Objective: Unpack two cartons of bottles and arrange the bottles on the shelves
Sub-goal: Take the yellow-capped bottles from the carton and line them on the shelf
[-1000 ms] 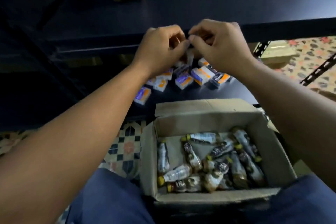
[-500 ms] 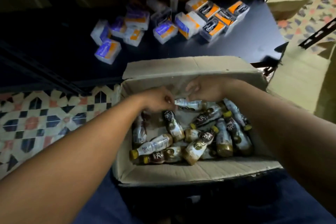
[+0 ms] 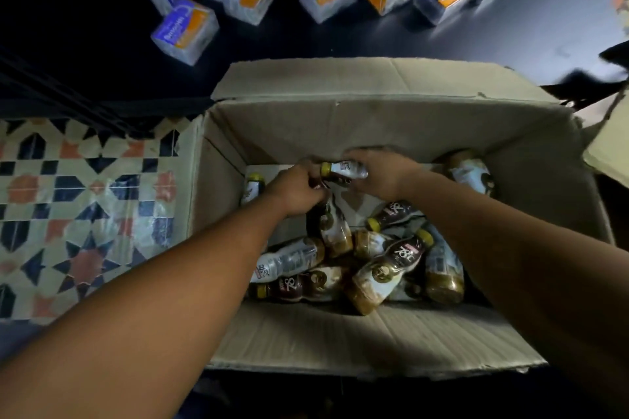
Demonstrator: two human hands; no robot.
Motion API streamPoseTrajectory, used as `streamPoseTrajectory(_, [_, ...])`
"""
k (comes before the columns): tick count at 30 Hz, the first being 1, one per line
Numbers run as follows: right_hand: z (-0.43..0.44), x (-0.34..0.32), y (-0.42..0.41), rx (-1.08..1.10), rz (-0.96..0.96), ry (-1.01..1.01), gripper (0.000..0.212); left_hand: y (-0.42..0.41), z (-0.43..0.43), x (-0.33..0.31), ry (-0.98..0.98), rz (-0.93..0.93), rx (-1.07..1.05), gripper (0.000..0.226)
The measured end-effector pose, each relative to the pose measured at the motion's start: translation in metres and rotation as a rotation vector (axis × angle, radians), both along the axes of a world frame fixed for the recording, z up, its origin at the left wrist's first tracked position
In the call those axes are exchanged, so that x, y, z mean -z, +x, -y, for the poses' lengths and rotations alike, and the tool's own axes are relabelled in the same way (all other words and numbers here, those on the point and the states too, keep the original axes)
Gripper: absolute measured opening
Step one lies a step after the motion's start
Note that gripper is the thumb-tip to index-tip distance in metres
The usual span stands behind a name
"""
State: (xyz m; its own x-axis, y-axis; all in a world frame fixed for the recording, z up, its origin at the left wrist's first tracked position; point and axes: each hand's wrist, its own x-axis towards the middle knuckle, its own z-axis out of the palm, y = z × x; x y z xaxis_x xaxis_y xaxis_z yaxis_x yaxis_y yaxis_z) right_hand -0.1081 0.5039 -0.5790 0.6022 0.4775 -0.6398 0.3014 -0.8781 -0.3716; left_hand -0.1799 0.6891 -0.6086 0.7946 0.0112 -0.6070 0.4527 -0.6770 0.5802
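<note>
An open cardboard carton [image 3: 391, 119] sits in front of me with several small yellow-capped bottles lying loose inside. Both my hands are down in it near the far wall. My right hand [image 3: 384, 177] grips a white-labelled bottle [image 3: 345, 169] that lies sideways, cap to the left. My left hand [image 3: 296, 189] is curled round a dark bottle [image 3: 320, 184] just below that cap; most of this bottle is hidden by the fingers. More bottles [image 3: 391, 262] are heaped at the near side of the carton.
A dark low shelf [image 3: 340, 41] beyond the carton carries several small blue-and-orange and black-and-orange packs [image 3: 185, 31]. Patterned floor tiles [image 3: 85, 214] lie to the left. Another cardboard piece [image 3: 609, 143] stands at the right edge.
My hands came down from the shelf into the carton. They have now closed on bottles near its far wall, and my view has dropped closer to the carton.
</note>
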Motion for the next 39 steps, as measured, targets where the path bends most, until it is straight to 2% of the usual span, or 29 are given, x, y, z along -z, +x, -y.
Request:
streamPoseTrajectory(3, [-0.001,0.01,-0.002,-0.013,0.041,-0.027,0.067,-0.004,0.007,0.013,-0.045,0.002,-0.214,0.033])
streamPoseTrajectory(6, [-0.005,0.017,-0.009,-0.097,0.116,-0.113,0.073,-0.007,0.01,0.017,-0.095,-0.013,-0.325,0.042])
streamPoseTrajectory(11, [-0.018,0.023,-0.019,-0.152,0.199,-0.169,0.057,-0.006,0.006,0.014,-0.157,0.002,-0.342,0.016])
streamPoseTrajectory(17, [-0.022,0.026,-0.025,-0.168,0.242,-0.104,0.046,-0.002,0.004,0.003,-0.201,0.003,-0.384,0.022])
streamPoseTrajectory(21, [-0.019,0.028,-0.02,-0.267,0.233,-0.158,0.073,-0.007,0.0,-0.003,-0.288,-0.002,-0.425,0.03])
streamPoseTrajectory(22, [-0.019,0.027,-0.018,-0.261,0.22,-0.152,0.073,-0.008,-0.001,-0.006,-0.309,0.008,-0.425,0.03])
streamPoseTrajectory(25, [-0.016,0.02,-0.015,-0.189,0.182,-0.068,0.061,-0.012,-0.004,-0.013,-0.355,0.045,-0.412,0.03])
streamPoseTrajectory(31, [0.008,-0.014,-0.022,0.026,0.212,0.178,0.053,-0.01,-0.011,-0.041,-0.414,0.134,-0.353,0.031])
streamPoseTrajectory(35, [0.022,-0.053,-0.026,0.292,0.118,0.433,0.054,0.002,-0.017,-0.086,-0.429,0.202,-0.28,0.037])
streamPoseTrajectory(39, [0.022,-0.107,-0.023,0.43,0.189,0.659,0.052,0.021,-0.018,-0.15,-0.45,0.353,-0.209,0.037])
